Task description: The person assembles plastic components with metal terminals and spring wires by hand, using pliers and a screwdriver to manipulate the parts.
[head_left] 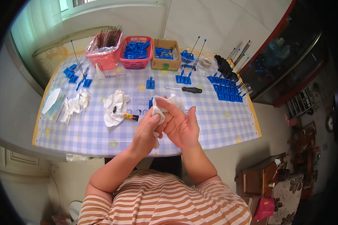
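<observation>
Over the middle of the table, my left hand is closed around a crumpled white tissue. The tissue wraps about the fingers of my right hand, whose palm is turned up with thumb and fingers apart. Partly hidden behind my left hand is a small blue plastic piece. A little farther off lies another blue plastic piece. Left of my hands, a small glue tube with a black end rests on a spread tissue. Beyond my right hand lies a screwdriver with a black handle.
Along the back stand a pink basket of dark wires, a red basket and a cardboard box of blue parts. Blue assemblies with springs stand at right. Used tissues and a tissue pack lie at left.
</observation>
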Tool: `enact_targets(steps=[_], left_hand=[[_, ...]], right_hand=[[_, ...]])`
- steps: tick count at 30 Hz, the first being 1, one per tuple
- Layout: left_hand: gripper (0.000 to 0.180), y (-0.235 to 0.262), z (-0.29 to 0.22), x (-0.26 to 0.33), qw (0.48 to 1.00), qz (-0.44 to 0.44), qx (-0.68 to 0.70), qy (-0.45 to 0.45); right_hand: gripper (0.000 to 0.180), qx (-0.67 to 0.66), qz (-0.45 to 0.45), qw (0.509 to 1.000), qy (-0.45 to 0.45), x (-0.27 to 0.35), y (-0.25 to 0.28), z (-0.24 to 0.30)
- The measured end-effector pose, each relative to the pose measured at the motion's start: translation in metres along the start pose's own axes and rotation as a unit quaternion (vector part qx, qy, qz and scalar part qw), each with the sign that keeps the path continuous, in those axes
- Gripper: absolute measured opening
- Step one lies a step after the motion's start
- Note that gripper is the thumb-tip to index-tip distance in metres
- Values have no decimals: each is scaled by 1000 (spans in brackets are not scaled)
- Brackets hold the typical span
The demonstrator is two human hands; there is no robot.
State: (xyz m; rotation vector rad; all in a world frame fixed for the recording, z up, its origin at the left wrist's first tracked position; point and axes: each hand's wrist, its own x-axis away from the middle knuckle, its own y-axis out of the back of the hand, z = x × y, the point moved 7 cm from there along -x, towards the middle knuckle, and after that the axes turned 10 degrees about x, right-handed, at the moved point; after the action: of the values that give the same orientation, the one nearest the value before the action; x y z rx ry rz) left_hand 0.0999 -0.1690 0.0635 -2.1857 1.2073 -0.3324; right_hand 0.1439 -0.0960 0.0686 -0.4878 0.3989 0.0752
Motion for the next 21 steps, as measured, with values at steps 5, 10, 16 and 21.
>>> enact_targets(steps=[5, 10, 16, 21], left_hand=[[46, -14, -8, 6, 981, 5, -191, -38], [45, 2, -10, 10, 989, -24, -137, -50], [51, 11, -5, 6, 984, -29, 175, -24], [57, -20, 10, 10, 992, -20, 89, -90]], right_hand=[[96, 104, -43, 994, -13, 5, 16, 16], [97, 233, -31, 972, 30, 5, 12, 37], [92, 342, -73, 935, 55, 11, 11, 42], [71, 629, -119, 738, 214, 8, -35, 12]])
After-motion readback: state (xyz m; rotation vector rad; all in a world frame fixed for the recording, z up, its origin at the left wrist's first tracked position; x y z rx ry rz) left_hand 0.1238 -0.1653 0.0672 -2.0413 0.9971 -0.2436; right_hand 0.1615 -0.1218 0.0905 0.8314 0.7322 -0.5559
